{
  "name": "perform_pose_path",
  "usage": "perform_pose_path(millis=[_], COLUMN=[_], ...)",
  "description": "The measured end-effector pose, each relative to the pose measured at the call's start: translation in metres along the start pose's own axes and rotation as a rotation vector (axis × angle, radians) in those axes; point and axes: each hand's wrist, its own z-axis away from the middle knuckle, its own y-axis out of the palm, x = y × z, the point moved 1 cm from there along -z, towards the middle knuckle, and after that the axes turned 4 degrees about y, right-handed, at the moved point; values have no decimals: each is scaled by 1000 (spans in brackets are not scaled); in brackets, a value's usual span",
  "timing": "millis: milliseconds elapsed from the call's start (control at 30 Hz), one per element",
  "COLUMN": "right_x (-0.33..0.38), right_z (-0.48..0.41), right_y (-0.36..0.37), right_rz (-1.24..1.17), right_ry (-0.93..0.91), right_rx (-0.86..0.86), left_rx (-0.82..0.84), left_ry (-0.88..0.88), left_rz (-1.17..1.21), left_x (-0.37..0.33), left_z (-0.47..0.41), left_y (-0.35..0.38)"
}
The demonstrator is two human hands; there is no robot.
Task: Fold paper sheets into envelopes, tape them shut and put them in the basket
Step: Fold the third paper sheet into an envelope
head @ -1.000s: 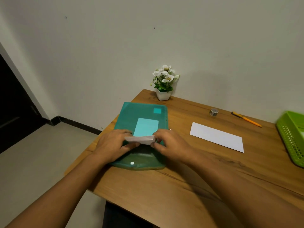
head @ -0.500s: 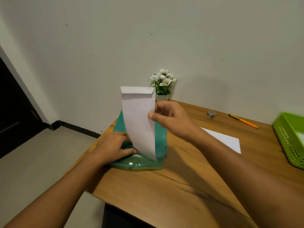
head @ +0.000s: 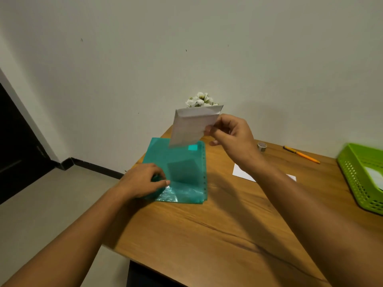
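Desk: wood, set against a pale wall; teal folder lies flat near its far left corner.
Left hand: palm down on the folder's near left corner, fingers fairly flat, pressing the plastic (blurred, so the finer grip is unclear).
Right hand: raised above the desk, thumb and forefinger pinching the paper's right edge, other fingers loosely curled.
Paper: white, folded, tilted, in the air over the folder's far end, hiding the base of the flowers.
Sheet: flat on the desk, partly behind the right forearm.
Far edge: tape, pen.
Basket: green, at the right edge.
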Motion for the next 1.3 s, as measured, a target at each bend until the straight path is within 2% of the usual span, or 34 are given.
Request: perform_pose_path(millis=[233,567,700,833,933,1100,1300], right_x=[-24,-35,-39,-42,-49,-71,-102], right_z=[6,7,6,7,11,27,44], right_y=[5,8,-5,-29,-54,-99,-136], right_rz=[7,12,13,-21,-73,-290,-762], right_ry=[95,128,146,182,217,374,601], right_rx=[5,13,-18,-91,-186,-386,-455], left_rx=[-27,10,-182,-291,-357,-362,-275], left_ry=[-48,-38,-15,130,173,196,181], left_rz=[21,19,237,660,744,705,583], left_x=[-6,-11,-34,-77,-110,-157,-192], left_z=[-1,-4,-21,-51,-79,-129,-175], left_y=[6,3,-8,-17,-16,5,45])
